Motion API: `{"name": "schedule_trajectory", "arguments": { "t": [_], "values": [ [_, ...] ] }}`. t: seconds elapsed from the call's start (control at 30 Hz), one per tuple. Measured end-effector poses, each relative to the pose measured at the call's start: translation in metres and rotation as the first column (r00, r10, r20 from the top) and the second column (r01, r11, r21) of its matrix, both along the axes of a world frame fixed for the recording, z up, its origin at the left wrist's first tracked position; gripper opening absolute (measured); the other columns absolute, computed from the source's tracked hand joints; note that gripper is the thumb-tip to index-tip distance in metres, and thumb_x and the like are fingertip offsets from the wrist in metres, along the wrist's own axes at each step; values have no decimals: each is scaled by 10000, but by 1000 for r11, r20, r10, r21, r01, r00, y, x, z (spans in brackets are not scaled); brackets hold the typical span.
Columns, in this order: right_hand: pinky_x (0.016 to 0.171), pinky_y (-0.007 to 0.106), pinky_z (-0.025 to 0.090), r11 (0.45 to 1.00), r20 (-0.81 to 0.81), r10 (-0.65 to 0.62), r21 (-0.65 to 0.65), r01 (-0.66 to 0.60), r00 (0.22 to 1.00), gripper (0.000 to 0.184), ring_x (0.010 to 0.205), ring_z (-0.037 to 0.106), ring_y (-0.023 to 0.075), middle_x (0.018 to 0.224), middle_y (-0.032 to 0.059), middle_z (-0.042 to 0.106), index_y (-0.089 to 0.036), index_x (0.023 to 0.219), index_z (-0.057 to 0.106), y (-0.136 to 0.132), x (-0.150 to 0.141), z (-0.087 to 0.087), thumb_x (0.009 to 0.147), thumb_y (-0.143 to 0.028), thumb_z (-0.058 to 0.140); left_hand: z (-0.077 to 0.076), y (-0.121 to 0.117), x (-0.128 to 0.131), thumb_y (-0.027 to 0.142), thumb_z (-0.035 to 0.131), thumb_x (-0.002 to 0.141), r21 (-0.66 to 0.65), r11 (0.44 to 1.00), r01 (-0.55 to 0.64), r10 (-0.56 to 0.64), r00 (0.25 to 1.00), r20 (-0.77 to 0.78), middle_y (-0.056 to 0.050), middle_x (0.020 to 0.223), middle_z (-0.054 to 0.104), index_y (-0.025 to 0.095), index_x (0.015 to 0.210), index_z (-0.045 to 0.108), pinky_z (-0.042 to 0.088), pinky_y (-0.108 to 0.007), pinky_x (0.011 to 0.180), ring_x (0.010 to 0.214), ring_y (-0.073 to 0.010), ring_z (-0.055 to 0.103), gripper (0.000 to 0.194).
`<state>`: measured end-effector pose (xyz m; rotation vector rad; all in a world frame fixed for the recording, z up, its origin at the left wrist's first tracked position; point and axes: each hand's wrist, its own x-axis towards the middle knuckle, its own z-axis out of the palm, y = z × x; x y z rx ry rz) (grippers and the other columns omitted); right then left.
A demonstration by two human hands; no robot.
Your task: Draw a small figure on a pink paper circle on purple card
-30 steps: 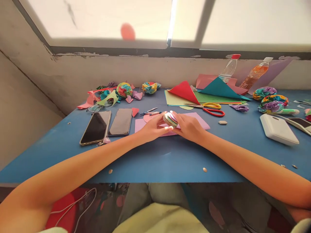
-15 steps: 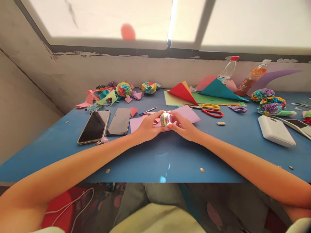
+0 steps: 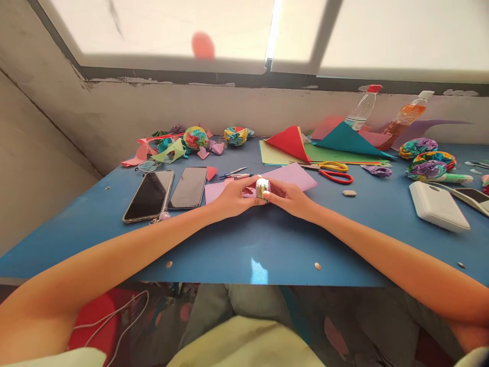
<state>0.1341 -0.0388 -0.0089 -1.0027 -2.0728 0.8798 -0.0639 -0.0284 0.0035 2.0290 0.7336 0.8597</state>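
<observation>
Both my hands meet at the middle of the blue table [image 3: 237, 244]. My left hand [image 3: 234, 198] and my right hand [image 3: 291, 195] pinch a small stack of multicoloured paper discs [image 3: 262, 188] between their fingertips, held on edge just above a lilac paper sheet [image 3: 294, 176]. A small pink paper piece [image 3: 248, 191] lies under my left fingers. Two dark phones [image 3: 150, 194] [image 3: 189, 187] lie side by side to the left of my left hand.
Red and yellow scissors [image 3: 331, 172] lie behind my right hand beside stacked coloured sheets [image 3: 298, 148]. Paper flower balls [image 3: 195, 137] [image 3: 427, 158] sit at the back left and right. A white box [image 3: 438, 206], two bottles [image 3: 362, 108] and glasses [image 3: 150, 165] are also there.
The disc stack has turned from tilted flat to standing on edge between my fingertips. Both hands have drawn slightly left and closer together. The lilac sheet has shifted a little.
</observation>
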Motion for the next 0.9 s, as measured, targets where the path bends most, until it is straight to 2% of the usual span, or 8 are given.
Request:
{"name": "schedule_trajectory", "arguments": {
  "t": [0.2,0.27,0.33,0.47,0.57,0.7,0.77,0.9],
  "values": [
    [783,356,505,999,-75,-33,-31,31,997,499,928,604,229,1007,72,648,-190,1184,562,-2,-1,1,831,-542,569,-8,2,0,326,748,678,-21,996,-83,83,996,22,-76,1075,637,176,1130,599,516,-266,719,945,-191,610,499],
    [749,341,511,998,-96,-42,-45,38,994,503,882,610,209,1038,72,640,-201,1175,544,-3,-3,1,812,-546,593,-10,1,0,329,764,661,-42,992,-120,122,992,34,-88,1098,634,181,1199,568,525,-277,721,949,-199,617,591],
    [690,324,507,995,-110,-96,-41,92,989,527,813,607,185,1049,69,628,-212,1175,518,-4,-4,2,781,-543,630,-9,0,1,321,757,673,-89,991,-97,104,992,72,-95,1136,622,184,1243,541,534,-304,765,941,-196,629,626],
    [626,304,477,965,-140,-257,26,263,956,588,810,586,183,997,60,609,-213,1134,483,-3,-7,-1,692,-519,721,-3,-1,0,371,706,738,-190,978,81,-45,981,188,-98,1108,633,146,1092,633,522,-357,872,992,-226,631,425],
    [657,320,481,936,-133,-310,130,327,941,612,920,570,216,1067,86,582,-211,1126,474,0,-6,-6,657,-483,757,-1,0,0,418,640,789,-236,965,113,-59,973,225,-96,1065,651,142,1022,666,511,-378,897,1022,-240,622,362],
    [672,337,490,923,-68,-242,293,251,968,610,968,551,235,1095,94,554,-222,1119,493,2,-4,-9,629,-437,785,-5,3,1,362,700,716,-200,980,-22,47,992,120,-70,967,660,137,1006,662,534,-346,809,876,-203,649,369],
    [640,328,490,932,-57,-202,295,209,978,586,915,561,221,1086,90,550,-220,1096,499,2,-4,-7,630,-438,781,-8,4,1,313,700,697,-147,985,-94,107,991,86,-65,975,669,139,994,665,528,-327,800,862,-196,648,346],
    [622,328,480,957,-18,-170,236,169,985,366,767,564,178,1023,78,583,-211,1087,499,3,-1,-4,788,-386,614,-10,5,-2,271,653,733,-3,984,-178,178,981,82,-47,986,688,152,1011,668,493,-324,869,924,-204,630,303]
  ]
}}
